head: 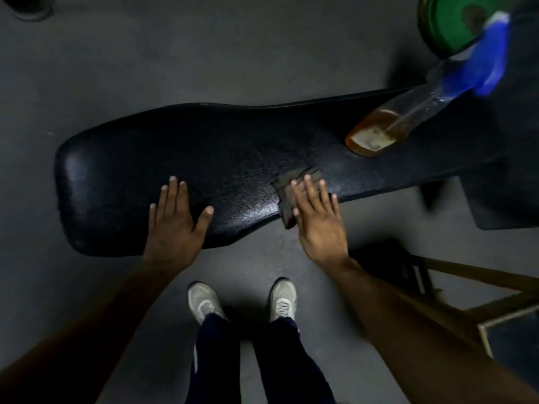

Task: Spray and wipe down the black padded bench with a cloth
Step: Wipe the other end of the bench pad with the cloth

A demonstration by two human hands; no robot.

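Note:
The black padded bench [227, 158] runs across the middle of the view, wider at its left end. My left hand [178, 217] lies flat on its near edge, fingers spread, holding nothing. My right hand [316, 217] presses flat on a dark grey cloth [288, 185] at the bench's near edge; part of the cloth hangs over the edge. A spray bottle [408, 112] with amber liquid and a blue trigger head stands on the bench's right part, well away from both hands.
A green weight plate [443, 21] lies on the grey floor at the top right. A wooden frame [478, 290] stands at the right, close to my right forearm. My two shoes [242, 301] stand just in front of the bench.

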